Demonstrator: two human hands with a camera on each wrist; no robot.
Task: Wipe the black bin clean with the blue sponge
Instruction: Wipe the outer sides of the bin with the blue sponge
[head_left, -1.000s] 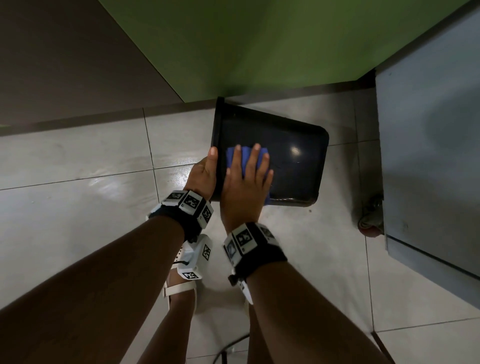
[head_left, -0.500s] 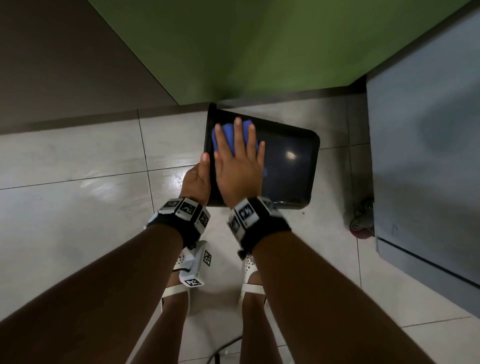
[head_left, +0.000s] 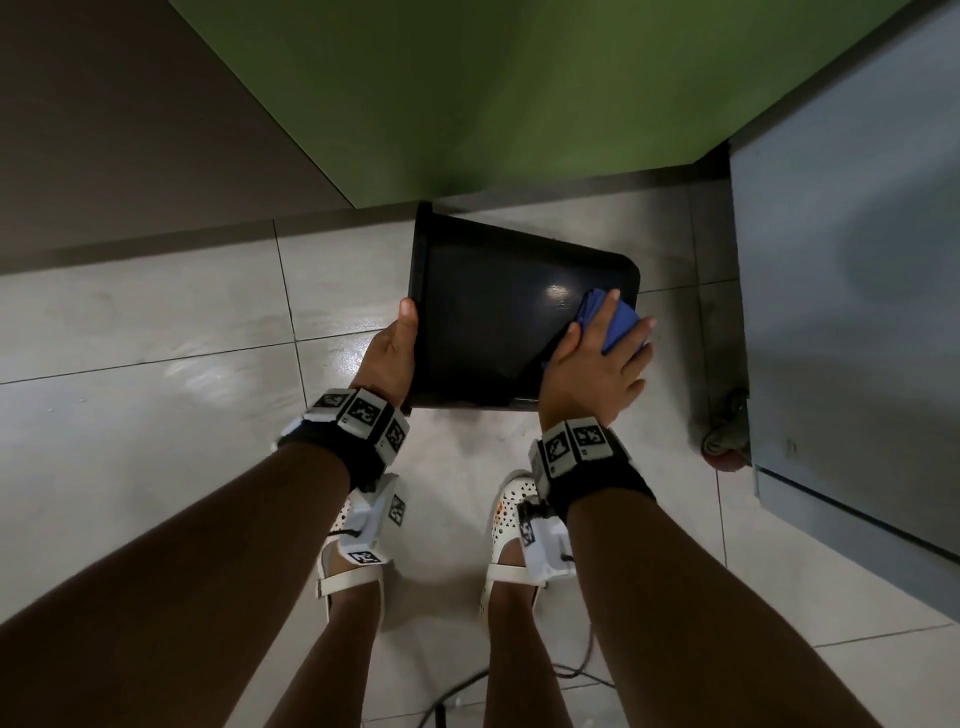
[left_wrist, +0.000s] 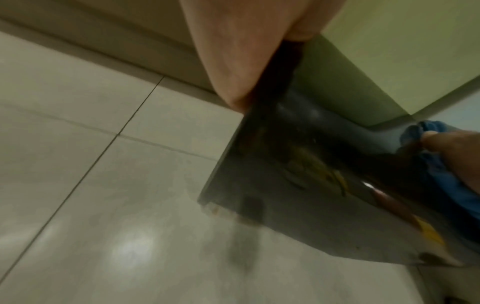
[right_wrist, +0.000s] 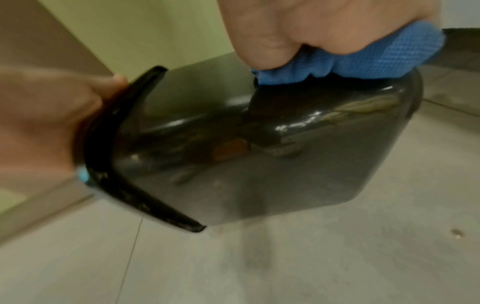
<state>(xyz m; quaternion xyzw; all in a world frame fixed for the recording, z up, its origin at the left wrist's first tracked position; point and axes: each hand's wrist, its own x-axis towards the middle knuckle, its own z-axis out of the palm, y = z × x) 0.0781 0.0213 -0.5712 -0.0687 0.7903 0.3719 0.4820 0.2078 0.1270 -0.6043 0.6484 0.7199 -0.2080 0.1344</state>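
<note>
Tipping onto its side above the tiled floor, the black bin is held off the ground with its rim toward the person's left and its closed base toward the grey cabinet; that pose turns one broad wall upward, probably so it can be rubbed from above. At the bin's rim the left hand grips the lip, thumb on the outside edge, likely steadying the bin against the push of wiping. At the bin's base end the right hand clenches around the blue sponge, bunched under the fingers and pressed on the rounded corner where wall meets base. Low on the bin's near side, smears show, so wiping seems unfinished.
</note>
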